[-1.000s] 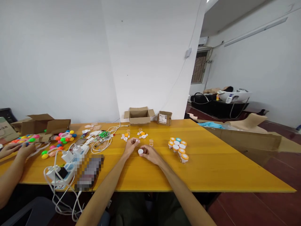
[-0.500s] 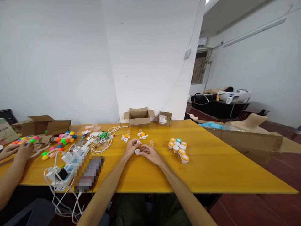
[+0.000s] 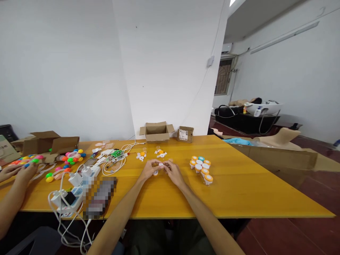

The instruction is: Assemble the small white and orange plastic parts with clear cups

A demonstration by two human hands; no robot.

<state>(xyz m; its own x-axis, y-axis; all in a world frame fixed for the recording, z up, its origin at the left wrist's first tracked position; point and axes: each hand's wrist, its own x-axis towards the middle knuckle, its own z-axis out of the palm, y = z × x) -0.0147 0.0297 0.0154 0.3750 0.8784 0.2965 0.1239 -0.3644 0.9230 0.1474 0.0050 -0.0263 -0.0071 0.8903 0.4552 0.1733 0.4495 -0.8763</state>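
Observation:
Between the fingertips of both hands is a small white piece with dark marks, too small to make out fully. My left hand pinches it from the left, and my right hand pinches it from the right. Just under my left fingers stands a small round container, partly covered by the hand. Beyond the hands lie two loose groups of small parts: white and orange pieces on the left and similar pieces on the right.
Several clear jars with orange, white and teal lids stand to the right. Open cardboard box and smaller carton stand by the wall. Left are cables, a power strip, a blurred dark object, colourful balls and a co-worker's hands.
My right hand has come up and inward to meet the left at the white piece. My left hand has carried that piece slightly right and down, away from above the round container.

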